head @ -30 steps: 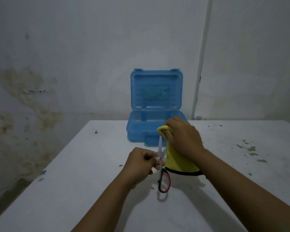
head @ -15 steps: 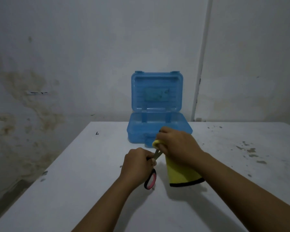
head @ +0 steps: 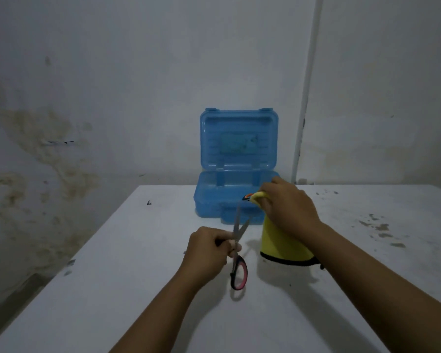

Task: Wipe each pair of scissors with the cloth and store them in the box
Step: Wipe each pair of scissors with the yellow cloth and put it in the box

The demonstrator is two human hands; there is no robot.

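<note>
My left hand (head: 210, 247) grips a pair of scissors (head: 238, 253) by the handles, blades slightly parted and pointing up and away, one pink-and-black loop hanging below my fist. My right hand (head: 289, 208) holds a yellow cloth (head: 278, 244) with a black hem; the cloth hangs down to the table, to the right of the blades and apart from them. Behind both hands a blue plastic box (head: 209, 200) stands with its lid raised. An orange-and-black item shows at the box's front rim beside my right hand, too small to identify.
The white table (head: 127, 276) runs up to a stained wall. Its left edge drops away toward the floor. Dark specks and flakes are scattered over the right side of the table (head: 379, 226). A white pipe (head: 304, 98) runs down the wall behind the box.
The cloth has come off the blades and my right hand has moved up and right toward the box. The scissors now stand free, blades parted, with the handle loop lower.
</note>
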